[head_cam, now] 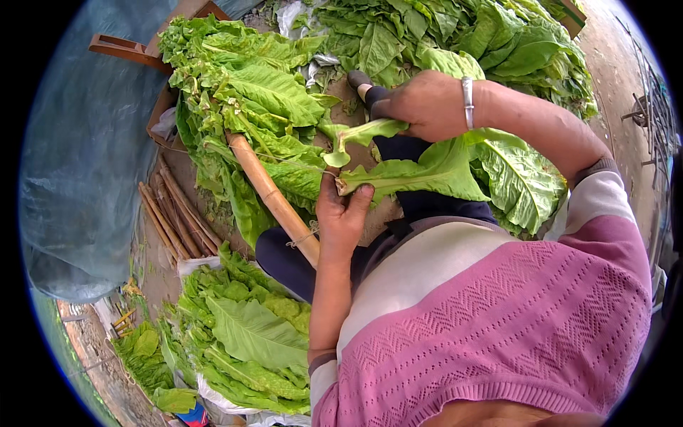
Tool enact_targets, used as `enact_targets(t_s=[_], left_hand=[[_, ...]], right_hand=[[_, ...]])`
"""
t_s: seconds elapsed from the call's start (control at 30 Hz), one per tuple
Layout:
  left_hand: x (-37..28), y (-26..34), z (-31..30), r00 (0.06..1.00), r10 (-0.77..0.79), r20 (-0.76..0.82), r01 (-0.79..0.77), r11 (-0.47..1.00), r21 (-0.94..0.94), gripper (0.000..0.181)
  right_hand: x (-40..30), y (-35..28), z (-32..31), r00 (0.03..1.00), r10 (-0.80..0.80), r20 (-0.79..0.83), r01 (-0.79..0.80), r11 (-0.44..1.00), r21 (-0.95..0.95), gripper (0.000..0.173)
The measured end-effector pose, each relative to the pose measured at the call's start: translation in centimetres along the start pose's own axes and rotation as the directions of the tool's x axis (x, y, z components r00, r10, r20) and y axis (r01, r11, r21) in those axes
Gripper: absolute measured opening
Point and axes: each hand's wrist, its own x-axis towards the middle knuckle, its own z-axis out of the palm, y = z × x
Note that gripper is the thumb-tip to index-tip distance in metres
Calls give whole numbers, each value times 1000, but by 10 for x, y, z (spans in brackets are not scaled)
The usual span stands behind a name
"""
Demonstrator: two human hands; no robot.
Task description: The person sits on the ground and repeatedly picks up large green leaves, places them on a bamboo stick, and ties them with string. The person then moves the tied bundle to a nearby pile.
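Between the thumb and fingers of my left hand (344, 213) is the cut stem end of a broad green leaf (427, 173), likely tobacco. A thin string (288, 159) runs from beside those fingers toward the bamboo pole (269, 195). My right hand (427, 104), with a silver bangle on its wrist, is closed on another leaf (371, 132); this leaf's stem end sticks out to the left, just above my left fingers. The pole slants down to my lap, and a thick row of leaves (267, 91) hangs along its upper part. Knotted string (304, 235) wraps its lower part.
A large heap of leaves (405, 37) lies at the top. More leaves (256, 325) lie on white sheeting at lower left. Several thin poles (179, 213) rest on the floor beside a brown wooden frame (130, 50). Metal rods (648, 117) stand at the right edge.
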Motion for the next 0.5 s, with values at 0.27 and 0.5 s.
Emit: enact_targets(t_s=[0.27, 0.5], left_hand=[[-18, 8, -18, 1000, -14, 23, 20, 949, -314, 38], [-8, 8, -27, 996, 85, 7, -81, 973, -216, 33]], right_hand=[[38, -2, 77, 879, -462, 121, 94, 415, 905, 55], [-10, -10, 61, 986, -163, 37, 56, 534, 844, 61]])
